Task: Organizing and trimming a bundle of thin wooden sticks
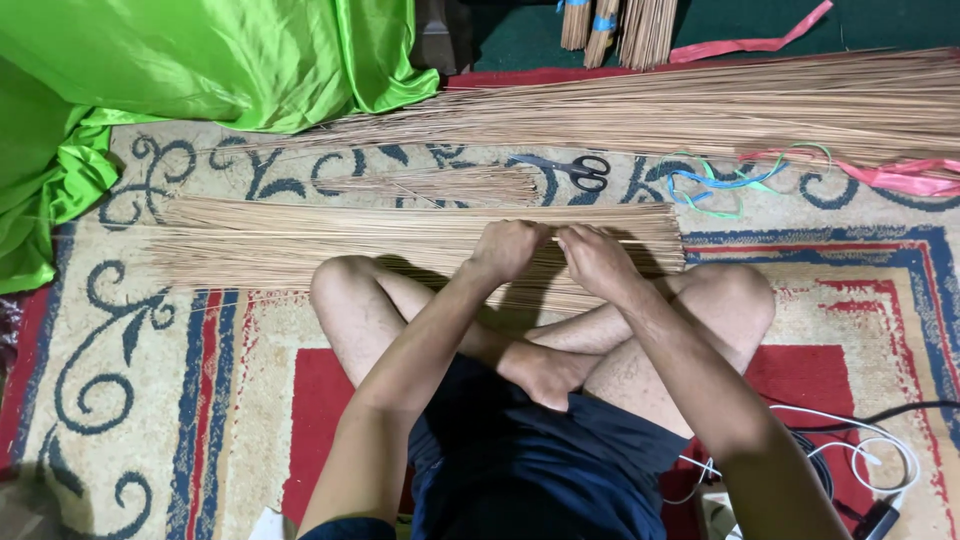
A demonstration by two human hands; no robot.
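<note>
Both hands meet over the middle of a flat bundle of thin tan sticks (400, 235) that lies crosswise on the carpet (120, 380) just in front of the person's crossed legs. Left hand (508, 248) is curled into a loose fist, its grip closed on a few of the sticks at the near edge of the bundle; right hand (592, 256) sits just beside it, almost touching, fingers bent down and pinching the same strands. How many sticks each hand holds cannot be told.

From the hands the bundle runs far to the left, and only a little way to the right. Beyond it, farther from the person, a smaller loose tuft of sticks (450, 185) lies on the carpet, and behind that a much larger heap of sticks (700, 105) stretches across to the right edge.

Black-handled scissors (575, 170) rest between the two piles, well apart from the hands. Blue and green ribbons (725, 185) lie to their right, with a pink ribbon (900, 178) beyond. Bright green cloth (150, 60) covers the upper left corner. White cables (860, 450) lie by the right knee.
</note>
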